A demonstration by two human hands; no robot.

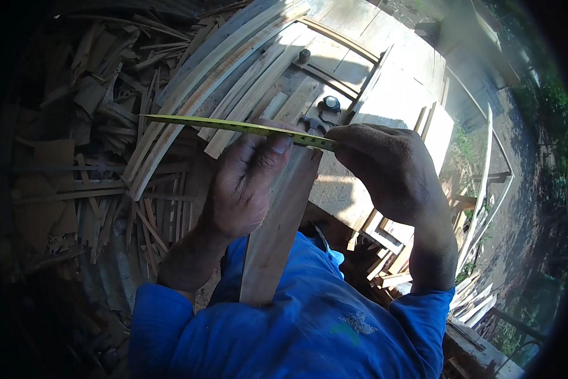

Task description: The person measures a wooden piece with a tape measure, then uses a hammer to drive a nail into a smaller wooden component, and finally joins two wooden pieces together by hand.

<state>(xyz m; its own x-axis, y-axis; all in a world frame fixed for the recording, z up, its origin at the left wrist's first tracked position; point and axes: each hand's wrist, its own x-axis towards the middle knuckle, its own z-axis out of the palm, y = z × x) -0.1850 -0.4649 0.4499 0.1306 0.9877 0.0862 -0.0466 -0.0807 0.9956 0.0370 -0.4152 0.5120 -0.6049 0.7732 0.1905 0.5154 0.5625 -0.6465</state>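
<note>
A yellow tape measure blade [208, 124] stretches across the top end of a wooden board [272, 240], its free end pointing left. The board rests against my blue-clad body. My left hand [246, 183] pinches the blade with thumb and fingers at the board's end. My right hand [388, 167] is closed around the blade's right end; whether it holds the case too is hidden. Just beyond the blade lie a black-and-silver round tool [330, 103] and a dark metal tool [313, 124], whose exact kind I cannot make out.
A worktable [397, 82] carries long planks [258, 76] and curved strips [183, 104]. Heaped wood scraps [94, 95] fill the left side. More offcuts [391, 259] lie at lower right, with leaning strips [484, 183] beside a dirt path and plants at the far right.
</note>
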